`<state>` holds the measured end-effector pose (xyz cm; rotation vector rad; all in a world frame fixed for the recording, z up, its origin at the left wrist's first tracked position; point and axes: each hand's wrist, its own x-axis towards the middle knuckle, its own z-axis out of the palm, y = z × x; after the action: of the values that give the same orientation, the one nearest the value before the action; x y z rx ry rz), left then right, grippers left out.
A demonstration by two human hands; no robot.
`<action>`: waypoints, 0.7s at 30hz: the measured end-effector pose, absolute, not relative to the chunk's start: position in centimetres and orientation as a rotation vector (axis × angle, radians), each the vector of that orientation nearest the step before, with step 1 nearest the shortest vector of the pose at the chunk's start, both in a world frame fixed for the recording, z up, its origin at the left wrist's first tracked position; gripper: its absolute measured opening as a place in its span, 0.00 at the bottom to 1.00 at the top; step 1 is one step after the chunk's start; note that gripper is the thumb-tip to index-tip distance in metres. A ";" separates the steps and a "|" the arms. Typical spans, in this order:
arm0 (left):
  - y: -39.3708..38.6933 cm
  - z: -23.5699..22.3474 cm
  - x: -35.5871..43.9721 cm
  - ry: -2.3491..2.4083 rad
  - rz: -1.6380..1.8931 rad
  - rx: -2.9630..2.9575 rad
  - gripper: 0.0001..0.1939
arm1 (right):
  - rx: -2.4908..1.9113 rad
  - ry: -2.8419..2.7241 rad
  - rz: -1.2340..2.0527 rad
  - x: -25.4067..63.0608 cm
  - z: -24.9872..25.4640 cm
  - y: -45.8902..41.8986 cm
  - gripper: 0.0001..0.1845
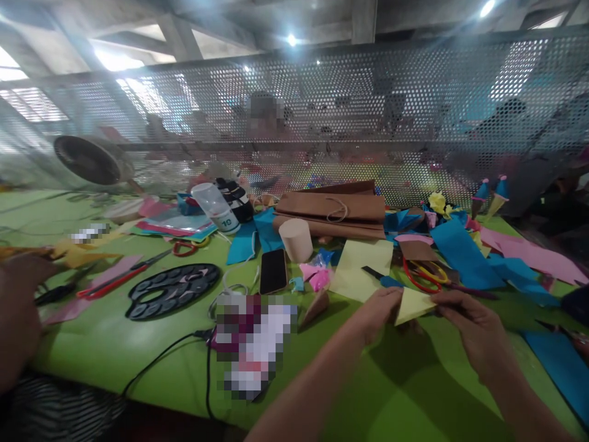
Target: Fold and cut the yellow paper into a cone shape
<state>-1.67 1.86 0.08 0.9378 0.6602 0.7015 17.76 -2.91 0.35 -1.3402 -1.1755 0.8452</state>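
Left hand: our left hand (pixel 378 313) pinches the left edge of a small yellow paper piece (pixel 414 305), fingers closed on it.
Right hand: our right hand (pixel 473 328) grips the right edge of the same piece, fingers closed on it, so both hands hold it just above the green table (pixel 138 344).
Yellow paper piece: it sits between our two hands, near the front right of the table, with one pointed flap lifted.
Just behind the hands: a larger pale yellow sheet (pixel 363 267) lies flat, with red-handled scissors (pixel 421 273) just beside it on a brown scrap.
To the left: a small brown paper cone (pixel 316 306) lies near a black phone (pixel 273 271), and pink bits (pixel 316 276) lie between them and the sheet.
Further back: a beige roll (pixel 296 239) stands upright in front of a stack of brown paper bags (pixel 335 212).
Right side: blue sheets (pixel 464 255) and pink sheets (pixel 534 252) overlap toward the table edge.
Far left: a black stencil plate (pixel 172 290) lies flat; another person's arm (pixel 18 319) shows at the frame edge.
Background: a perforated metal screen (pixel 368 110) stands behind the table.
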 end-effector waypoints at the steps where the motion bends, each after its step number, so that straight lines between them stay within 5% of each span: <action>1: 1.9 0.1 -1.7 0.636 0.668 0.939 0.20 | -1.346 -1.194 0.808 17.7 0.5 -2.9 0.11; 10: 2.3 -0.3 -1.8 0.695 0.621 0.925 0.33 | -1.300 -1.440 0.545 18.1 0.2 -2.8 0.05; 15: 2.0 0.0 -2.1 0.657 0.628 1.093 0.29 | -1.305 -1.555 0.452 18.1 -0.1 -3.0 0.07; 21: 2.5 0.1 -2.2 0.683 0.784 1.246 0.21 | -1.311 -1.197 0.868 18.5 0.4 -2.9 0.16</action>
<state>-2.22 2.45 0.05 1.2461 0.6828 0.7845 18.52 -2.86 0.38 -1.3112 -1.1966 0.8679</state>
